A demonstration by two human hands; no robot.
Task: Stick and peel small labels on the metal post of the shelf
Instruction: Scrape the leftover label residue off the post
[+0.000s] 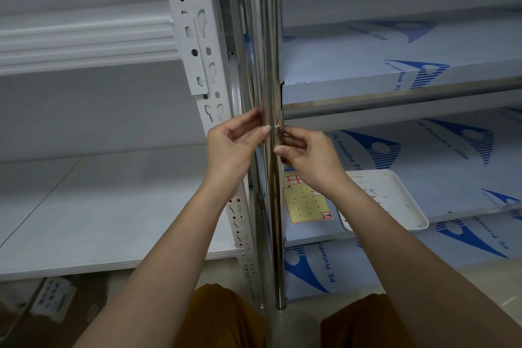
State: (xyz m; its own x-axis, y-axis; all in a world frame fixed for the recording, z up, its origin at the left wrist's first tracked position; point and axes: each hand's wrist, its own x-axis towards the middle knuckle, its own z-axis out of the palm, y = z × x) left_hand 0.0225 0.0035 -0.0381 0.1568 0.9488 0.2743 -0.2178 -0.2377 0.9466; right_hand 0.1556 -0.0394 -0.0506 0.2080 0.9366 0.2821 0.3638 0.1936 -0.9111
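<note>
Both hands, left hand and right hand, pinch something tiny, probably a label, at the metal post. The label sheet looks mostly used, so I judge the work well advanced.

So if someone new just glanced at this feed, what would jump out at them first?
Probably the shiny metal post running top to bottom through the middle, with the left hand and right hand meeting on it at mid-height, fingertips pinching at something too small to make out. Next, the yellow label sheet and white tray lying on the blue-printed shelf to the right.
</note>
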